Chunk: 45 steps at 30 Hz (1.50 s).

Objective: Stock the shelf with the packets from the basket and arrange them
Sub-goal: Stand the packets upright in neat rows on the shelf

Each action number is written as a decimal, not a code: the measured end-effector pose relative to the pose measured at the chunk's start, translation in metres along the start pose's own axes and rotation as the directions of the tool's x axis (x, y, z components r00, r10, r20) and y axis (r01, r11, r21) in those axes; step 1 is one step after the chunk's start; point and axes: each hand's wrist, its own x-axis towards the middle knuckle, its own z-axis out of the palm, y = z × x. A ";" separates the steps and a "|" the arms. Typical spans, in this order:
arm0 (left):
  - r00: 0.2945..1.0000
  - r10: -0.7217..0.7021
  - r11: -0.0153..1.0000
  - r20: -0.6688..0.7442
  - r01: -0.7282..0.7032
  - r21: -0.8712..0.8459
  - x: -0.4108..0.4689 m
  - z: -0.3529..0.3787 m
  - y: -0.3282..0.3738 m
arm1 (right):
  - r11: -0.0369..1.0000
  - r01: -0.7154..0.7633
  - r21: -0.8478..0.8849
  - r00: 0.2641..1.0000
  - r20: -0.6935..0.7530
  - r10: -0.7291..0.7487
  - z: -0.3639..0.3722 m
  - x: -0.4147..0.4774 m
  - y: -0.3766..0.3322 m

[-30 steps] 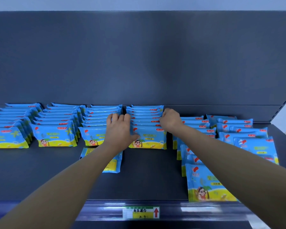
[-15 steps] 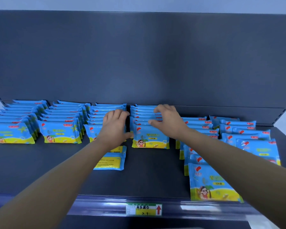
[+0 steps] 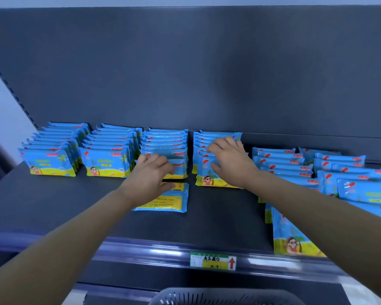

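Observation:
Blue and yellow packets stand in rows on the dark shelf (image 3: 53, 205). My left hand (image 3: 149, 177) lies over the front of the third row (image 3: 165, 144), fingers bent against its front packet. My right hand (image 3: 231, 161) grips the front packets of the fourth row (image 3: 216, 137), thumb in front and fingers curled over their tops. One packet (image 3: 169, 199) lies flat, back side up, on the shelf below my left hand. To the right, looser leaning rows (image 3: 282, 164) spread towards the shelf front, with one packet (image 3: 288, 236) near the edge.
Two tidy rows (image 3: 53, 155) fill the shelf's left end. A price label (image 3: 213, 260) sits on the shelf's front rail. The rim of a grey basket (image 3: 224, 297) shows at the bottom. The shelf's back panel (image 3: 185, 73) rises behind the rows.
My right hand has moved from the right side of the fourth row onto its front packets. My left hand has slid down the third row. The view has shifted so the rows sit further right.

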 end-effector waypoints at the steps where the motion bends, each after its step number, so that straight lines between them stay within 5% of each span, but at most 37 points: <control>1: 0.999 -0.007 1.000 0.046 0.008 -0.010 -0.002 -0.002 -0.001 | 1.000 -0.001 0.002 1.000 0.002 0.001 0.000 0.000 -0.002; 5: 0.947 -0.086 0.996 0.308 0.084 0.018 -0.005 -0.001 -0.010 | 1.000 0.001 0.014 0.997 0.081 -0.003 0.003 -0.003 -0.009; 8: 0.922 -0.133 0.989 0.363 0.149 -0.016 -0.003 -0.001 -0.014 | 1.000 -0.006 0.004 0.993 0.122 0.006 0.005 -0.006 -0.013; 16: 0.987 -0.157 0.987 0.018 0.157 0.026 0.005 0.004 -0.020 | 0.999 -0.036 0.009 0.994 0.099 0.035 0.007 -0.013 -0.013; 23: 0.982 -0.184 0.983 0.047 0.184 0.015 0.012 0.008 -0.020 | 0.999 -0.034 0.016 0.997 0.070 0.032 0.008 -0.014 -0.009; 27: 0.983 -0.166 0.985 -0.078 0.161 -0.063 0.007 0.002 -0.011 | 0.999 -0.029 0.033 0.999 0.043 0.028 0.006 -0.011 -0.007; 30: 0.979 -0.086 0.979 0.187 0.118 -0.166 -0.001 -0.002 -0.001 | 0.999 -0.017 0.028 1.000 0.027 0.016 0.005 -0.011 -0.006; 32: 0.879 -0.069 0.971 0.471 0.168 -0.171 -0.007 0.001 -0.001 | 0.999 -0.010 0.030 1.000 0.015 0.009 0.005 -0.013 -0.005; 34: 0.817 -0.069 0.970 0.572 0.189 -0.154 -0.011 0.004 -0.005 | 1.000 -0.003 0.029 1.000 0.016 0.003 0.005 -0.015 -0.005; 45: 0.862 -0.116 0.984 0.494 0.167 -0.061 0.001 -0.021 0.013 | 0.998 -0.044 0.039 0.999 0.030 0.043 -0.004 -0.029 0.007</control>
